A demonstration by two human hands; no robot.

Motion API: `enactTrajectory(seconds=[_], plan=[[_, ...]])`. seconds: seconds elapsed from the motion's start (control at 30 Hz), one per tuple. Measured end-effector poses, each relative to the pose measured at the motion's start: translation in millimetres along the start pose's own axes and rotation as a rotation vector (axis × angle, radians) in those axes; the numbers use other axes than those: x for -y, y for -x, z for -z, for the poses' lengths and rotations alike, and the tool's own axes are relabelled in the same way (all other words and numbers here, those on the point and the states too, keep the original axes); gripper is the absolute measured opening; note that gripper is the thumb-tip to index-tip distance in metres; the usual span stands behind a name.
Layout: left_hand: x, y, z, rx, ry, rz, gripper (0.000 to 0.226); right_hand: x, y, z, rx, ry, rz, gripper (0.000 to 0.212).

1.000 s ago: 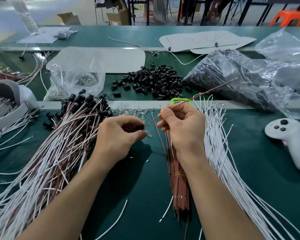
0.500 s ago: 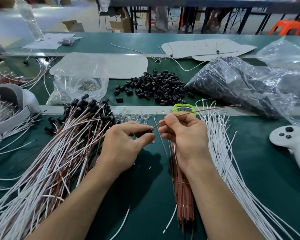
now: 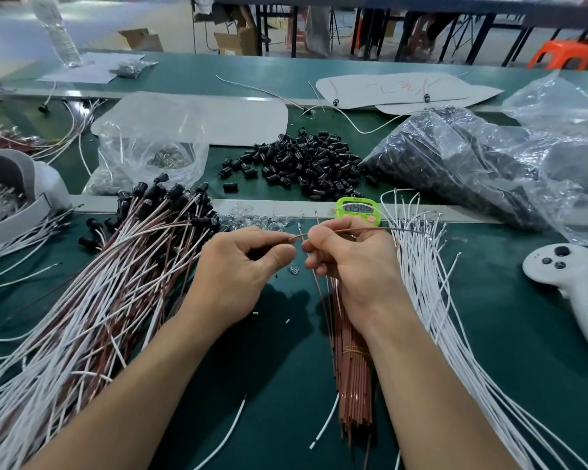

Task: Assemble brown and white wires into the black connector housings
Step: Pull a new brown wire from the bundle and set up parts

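1. Far out at nine o'clock on the green counter [image 3: 510,337]: heaped finished leads [image 3: 116,266], thin brown and white strands capped with stubby black barrels. Fanned aside, probably to keep done work apart from fresh stock.
2. Just left of centre: left hand [image 3: 245,262], grip closed, thumb and forefinger pinched on the tip of one brown wire [image 3: 347,230]. Likely a housing tucked inside the curl, but hidden, so cannot confirm.
3. Just right of centre: right hand [image 3: 353,262], grip closed on the same wire close behind its tip. Short hold, probably for stiffness while pushing in; free length arching off toward three o'clock.
4. Under that wrist, toward six o'clock: banded bundle of brown wires [image 3: 353,378], straight, coppery, smooth-skinned.
5. At twelve o'clock: loose black connector housings [image 3: 306,164], small glossy tubes piled within easy reach; green timer [image 3: 357,208] just in front.
6. Toward three o'clock: white wires [image 3: 438,300], splayed, metal-tipped ends pointing away. Beyond, at two o'clock, a crinkled clear bag [image 3: 455,164] with dark contents; farthest right, a smooth white controller [image 3: 571,283].
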State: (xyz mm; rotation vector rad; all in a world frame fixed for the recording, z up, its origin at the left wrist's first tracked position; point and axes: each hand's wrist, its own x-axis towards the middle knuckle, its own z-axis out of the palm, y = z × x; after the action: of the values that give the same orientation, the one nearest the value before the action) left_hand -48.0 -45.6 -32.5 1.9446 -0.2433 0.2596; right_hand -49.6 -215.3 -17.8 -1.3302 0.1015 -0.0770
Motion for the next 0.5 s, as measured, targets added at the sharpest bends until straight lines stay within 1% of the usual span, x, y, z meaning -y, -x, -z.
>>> enactTrajectory(seconds=[0.13, 0.23, 0.33, 0.43, 0.5], plan=[[0.9, 0.9, -0.2, -0.024, -0.001, 0.044, 0.023, -2.6, -1.8, 0.4, -0.016, 0.077, 0.02, 0.019], [1.1, 0.4, -0.5, 0.016, -0.008, 0.039, 0.024, -3.0, -1.4, 1.4, -0.025, 0.083, 0.026, 0.02], [1.6, 1.3, -0.3, 0.056, -0.057, 0.022, 0.019, -3.4, 0.6, 0.8, 0.021, 0.156, 0.056, 0.02], [-0.5, 2.3, 0.5, 0.057, -0.099, 0.02, 0.022, -4.2, 1.3, 0.3, 0.046, 0.251, 0.08, 0.021], [-2.0, 2.8, 1.0, 0.063, -0.103, -0.008, 0.019, -5.3, 1.3, -0.4, 0.076, 0.322, 0.079, 0.022]])
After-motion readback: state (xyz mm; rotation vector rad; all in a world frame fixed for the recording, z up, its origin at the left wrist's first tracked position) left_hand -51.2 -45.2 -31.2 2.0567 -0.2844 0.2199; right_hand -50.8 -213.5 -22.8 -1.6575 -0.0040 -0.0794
